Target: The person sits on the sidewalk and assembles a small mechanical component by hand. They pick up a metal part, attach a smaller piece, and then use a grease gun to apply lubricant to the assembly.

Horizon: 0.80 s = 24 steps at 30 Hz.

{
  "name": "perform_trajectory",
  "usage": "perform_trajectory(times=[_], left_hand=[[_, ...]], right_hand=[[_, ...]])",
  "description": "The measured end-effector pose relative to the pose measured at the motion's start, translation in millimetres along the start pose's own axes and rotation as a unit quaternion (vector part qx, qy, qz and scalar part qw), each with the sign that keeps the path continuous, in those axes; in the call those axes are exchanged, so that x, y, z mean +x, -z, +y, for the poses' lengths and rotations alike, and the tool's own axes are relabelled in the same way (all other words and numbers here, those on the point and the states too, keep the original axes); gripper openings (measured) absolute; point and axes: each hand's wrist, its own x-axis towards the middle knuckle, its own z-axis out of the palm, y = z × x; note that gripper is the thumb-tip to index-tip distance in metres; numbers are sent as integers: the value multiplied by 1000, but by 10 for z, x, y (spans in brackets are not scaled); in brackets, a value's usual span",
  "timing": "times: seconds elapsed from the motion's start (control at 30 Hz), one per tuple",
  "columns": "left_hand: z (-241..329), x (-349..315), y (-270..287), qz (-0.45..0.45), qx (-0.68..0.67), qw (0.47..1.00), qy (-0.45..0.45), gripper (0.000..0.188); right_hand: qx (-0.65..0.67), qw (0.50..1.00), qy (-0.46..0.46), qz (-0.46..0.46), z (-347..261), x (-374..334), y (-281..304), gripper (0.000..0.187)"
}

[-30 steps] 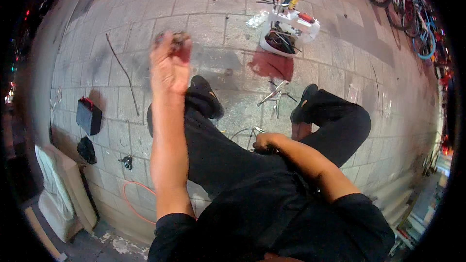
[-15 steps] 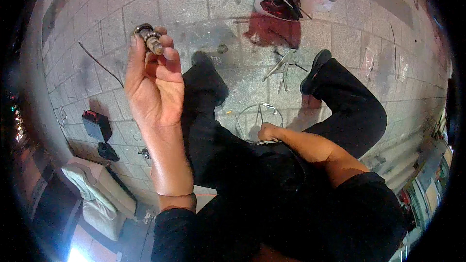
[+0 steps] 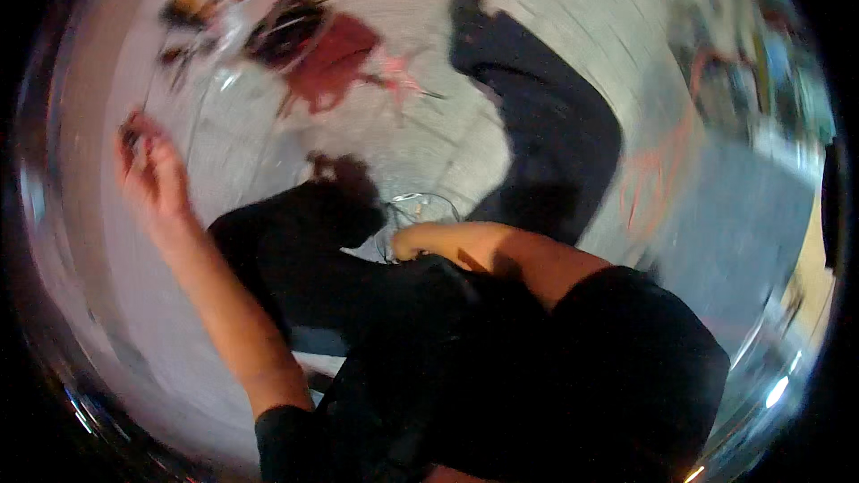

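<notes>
At the frame's left, the raised left hand (image 3: 148, 165) pinches a small dark part (image 3: 131, 136) clear of the paving for a look; the right hand's (image 3: 410, 241) fingers can't be told.

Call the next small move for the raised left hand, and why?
Probably bring the left hand down toward the lap. It is up at arm's length pinching a small dark part, blurred here, while the right hand rests low by the thin wire loop.
</notes>
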Motion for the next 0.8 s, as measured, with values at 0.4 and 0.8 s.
perform_trajectory(times=[0.4, 0.8], left_hand=[[-356, 595, -159, -10, -22, 998, 53, 25], [-335, 590, -298, 109, 96, 989, 8, 20]], right_hand=[[409, 508, 437, 620, 756, -2979, -1036, 33], [518, 368, 633, 442, 1232, -2872, -1642, 29]])
